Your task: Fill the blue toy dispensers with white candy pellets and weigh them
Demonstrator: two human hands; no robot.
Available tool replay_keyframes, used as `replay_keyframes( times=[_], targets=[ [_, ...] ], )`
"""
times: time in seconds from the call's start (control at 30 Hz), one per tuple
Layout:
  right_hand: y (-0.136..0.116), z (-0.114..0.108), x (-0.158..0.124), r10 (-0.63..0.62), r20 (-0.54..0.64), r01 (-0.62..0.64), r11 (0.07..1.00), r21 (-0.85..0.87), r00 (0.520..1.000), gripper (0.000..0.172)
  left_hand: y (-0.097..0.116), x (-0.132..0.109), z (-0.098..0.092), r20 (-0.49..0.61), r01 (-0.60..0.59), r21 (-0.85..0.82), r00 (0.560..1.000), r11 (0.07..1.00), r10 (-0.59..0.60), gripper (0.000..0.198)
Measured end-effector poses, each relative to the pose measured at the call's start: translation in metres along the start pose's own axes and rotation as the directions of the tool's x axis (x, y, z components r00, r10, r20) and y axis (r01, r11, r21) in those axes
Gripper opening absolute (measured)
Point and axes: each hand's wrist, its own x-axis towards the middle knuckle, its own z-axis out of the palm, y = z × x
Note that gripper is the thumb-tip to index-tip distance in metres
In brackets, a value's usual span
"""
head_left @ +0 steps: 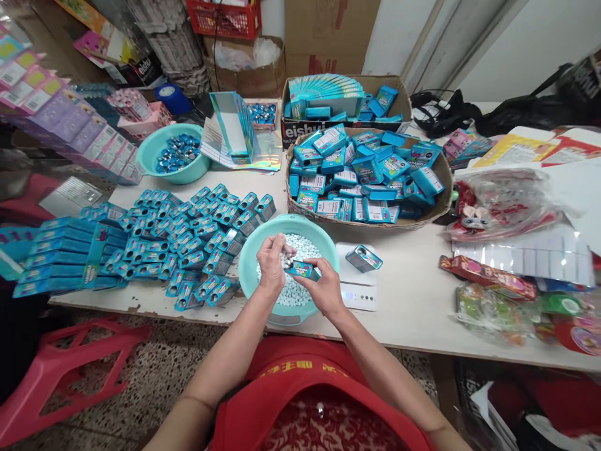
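Observation:
My right hand (325, 287) grips a small blue candy box (302, 269), tilted over a turquoise bowl (250, 241). My left hand (272, 260) is closed beside the box's end, with a few of the small white candies (300, 294) at its fingers. Loose white candies cover the bottom of the bowl. Right of the bowl, one more blue box (364, 257) stands on a white digital scale (360, 298), whose display is lit but hard to read.
Many blue boxes (188, 232) stand in rows at left. Behind the bowl, a carton (444, 188) is heaped with blue boxes. A second turquoise bowl (200, 169) holds blue-and-silver pieces. Plastic-wrapped goods (493, 310) lie at right; a pink stool (70, 369) stands below left.

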Motion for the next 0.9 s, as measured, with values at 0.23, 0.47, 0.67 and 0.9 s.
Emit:
replay_keyframes(
  times=[0.23, 0.47, 0.67, 0.9],
  targets=[
    [-0.008, 0.005, -0.002, -0.005, -0.062, 0.003, 1.000, -0.022, 0.998, 0.030, 0.001, 0.002, -0.003, 0.041, 0.008, 0.033, 0.999, 0.999, -0.009, 0.034],
    [-0.019, 0.010, -0.009, 0.076, -0.127, -0.073, 0.997, 0.025, 0.989, 0.031, 0.013, 0.000, -0.003, 0.166, 0.033, 0.018, 0.985, 0.999, -0.035, 0.031],
    [-0.012, 0.012, -0.009, 0.141, -0.114, -0.127, 0.985, 0.120, 0.983, 0.033, 0.009, 0.001, -0.004, 0.198, 0.059, 0.076, 0.978, 0.995, -0.073, 0.033],
    [0.011, 0.007, -0.015, 0.203, -0.036, -0.186, 0.946, 0.266, 0.979, 0.035, 0.013, -0.003, -0.005, 0.222, 0.093, 0.148, 0.967, 0.985, -0.125, 0.031]
  ],
)
